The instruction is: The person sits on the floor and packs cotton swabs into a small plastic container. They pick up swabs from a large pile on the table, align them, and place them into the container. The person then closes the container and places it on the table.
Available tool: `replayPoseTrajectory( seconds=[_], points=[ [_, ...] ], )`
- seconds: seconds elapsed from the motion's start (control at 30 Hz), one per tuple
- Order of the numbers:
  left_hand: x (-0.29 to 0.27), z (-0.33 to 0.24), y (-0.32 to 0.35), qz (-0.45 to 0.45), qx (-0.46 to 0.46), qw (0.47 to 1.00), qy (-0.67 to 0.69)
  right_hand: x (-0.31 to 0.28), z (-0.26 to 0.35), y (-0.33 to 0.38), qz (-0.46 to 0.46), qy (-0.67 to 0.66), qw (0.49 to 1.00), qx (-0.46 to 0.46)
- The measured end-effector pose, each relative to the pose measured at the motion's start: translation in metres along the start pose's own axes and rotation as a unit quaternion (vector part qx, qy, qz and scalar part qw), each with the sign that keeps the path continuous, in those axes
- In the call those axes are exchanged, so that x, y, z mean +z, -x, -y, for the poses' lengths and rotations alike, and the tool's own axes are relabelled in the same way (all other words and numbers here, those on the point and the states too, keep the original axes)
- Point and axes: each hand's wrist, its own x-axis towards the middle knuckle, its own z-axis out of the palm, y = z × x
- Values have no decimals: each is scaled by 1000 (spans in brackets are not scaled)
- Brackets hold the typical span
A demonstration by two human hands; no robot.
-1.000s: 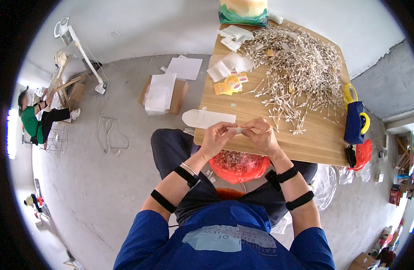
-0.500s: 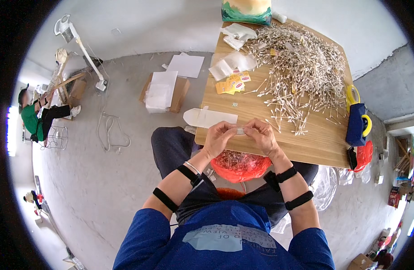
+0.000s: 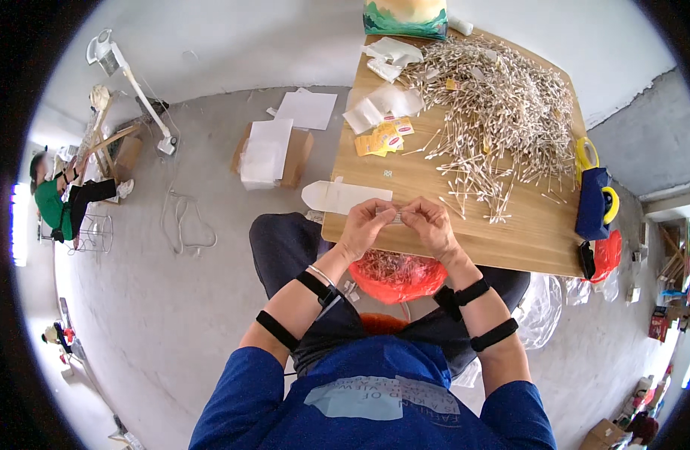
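My left hand and my right hand meet over the near edge of the wooden table. Thumbs and fingers of both are pinched on a small whitish, see-through thing that spans the gap between them. Fingers cover most of it, so its kind does not show. Just beyond the left hand lies a flat white paper piece with a pointed end. A large loose heap of cotton swabs spreads over the far right of the table, with some strays nearer my right hand.
Yellow printed cards and clear plastic sheets lie left of the heap. A blue tape dispenser stands at the right edge. Below the table hangs a red plastic bag. A carton sits on the floor; a person in green sits far left.
My fingertips have come slightly closer together and now cover more of the small whitish thing. Both hands stay pinched on it at the table edge.
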Motion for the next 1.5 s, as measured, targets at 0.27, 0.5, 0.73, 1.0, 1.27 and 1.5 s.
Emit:
replayPoseTrajectory(
  seconds=[0.27,0.5,0.73,1.0,1.27,1.5],
  points=[
    [-10,-4,-4,49,-69,993,86,-10,-3,-4,23,8,1000,12],
    [-7,-20,4,22,-24,998,45,-9,-4,-3,10,40,999,11],
    [2,-28,12,-36,113,954,-274,-5,-1,-2,-14,97,995,-18],
    [7,-29,13,-105,255,876,-396,-11,11,2,2,349,909,-227],
    [6,-34,14,-85,353,802,-474,-8,8,6,-51,386,878,-279],
    [5,-36,17,-60,390,752,-528,-2,17,10,-64,452,824,-336]
  ],
)
